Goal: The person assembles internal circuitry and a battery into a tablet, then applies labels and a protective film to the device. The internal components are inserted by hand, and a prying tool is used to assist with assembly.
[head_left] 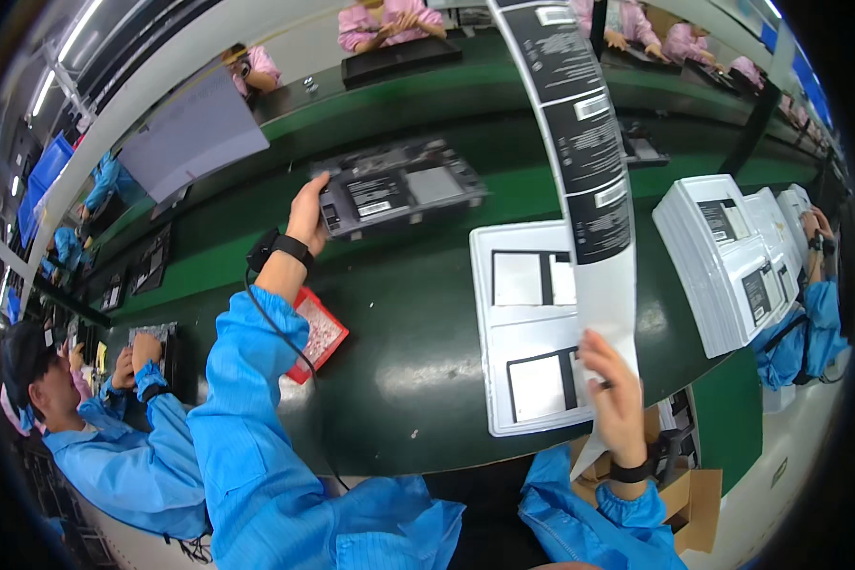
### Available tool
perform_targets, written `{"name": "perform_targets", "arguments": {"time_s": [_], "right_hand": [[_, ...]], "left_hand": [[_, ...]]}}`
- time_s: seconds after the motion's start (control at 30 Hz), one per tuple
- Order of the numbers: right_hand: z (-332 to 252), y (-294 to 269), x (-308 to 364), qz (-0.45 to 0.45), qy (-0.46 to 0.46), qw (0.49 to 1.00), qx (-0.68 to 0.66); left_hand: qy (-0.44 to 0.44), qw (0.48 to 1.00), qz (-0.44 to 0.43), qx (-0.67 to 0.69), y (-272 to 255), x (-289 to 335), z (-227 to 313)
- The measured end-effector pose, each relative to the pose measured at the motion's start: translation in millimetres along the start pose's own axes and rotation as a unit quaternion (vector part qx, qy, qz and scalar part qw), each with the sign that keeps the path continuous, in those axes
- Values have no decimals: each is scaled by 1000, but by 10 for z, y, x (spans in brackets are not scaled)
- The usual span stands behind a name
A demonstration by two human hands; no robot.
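My left hand (308, 215) grips the left end of a flat dark electronic device (404, 190), raised over the far side of the bench. Its face shows a black printed label and a silver rectangular plate; the device is slightly blurred. A long strip of black-and-white labels (589, 142) hangs from the top of the view. My right hand (617, 394) is closed at the strip's blank white lower part, its fingers against the backing. Behind the strip lies a white plastic tray (527, 331) holding flat white and black rectangular pieces, partly hidden.
Beside my left forearm sits a red tray (319, 334) of small pale bits. Stacked white trays (698, 275) stand at the right, near another person's hand. A cardboard box (698, 503) is below the bench edge. A co-worker (123, 437) sits left; people in pink work across.
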State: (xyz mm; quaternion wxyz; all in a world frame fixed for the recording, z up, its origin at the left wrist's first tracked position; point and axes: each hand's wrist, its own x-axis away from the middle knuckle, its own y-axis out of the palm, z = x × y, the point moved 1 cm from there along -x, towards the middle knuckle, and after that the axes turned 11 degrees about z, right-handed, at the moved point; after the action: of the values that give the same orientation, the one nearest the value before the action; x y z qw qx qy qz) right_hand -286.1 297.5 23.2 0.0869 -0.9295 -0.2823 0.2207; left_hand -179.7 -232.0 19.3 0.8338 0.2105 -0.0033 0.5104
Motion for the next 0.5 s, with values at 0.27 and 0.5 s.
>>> {"name": "perform_targets", "arguments": {"time_s": [0.27,0.5], "right_hand": [[82,385,81,-164,-28,986,28],[645,-449,-397,150,-88,951,256]], "left_hand": [[288,881,89,-364,-725,-662,-341],[403,525,-243,-709,139,1572,-332]]}}
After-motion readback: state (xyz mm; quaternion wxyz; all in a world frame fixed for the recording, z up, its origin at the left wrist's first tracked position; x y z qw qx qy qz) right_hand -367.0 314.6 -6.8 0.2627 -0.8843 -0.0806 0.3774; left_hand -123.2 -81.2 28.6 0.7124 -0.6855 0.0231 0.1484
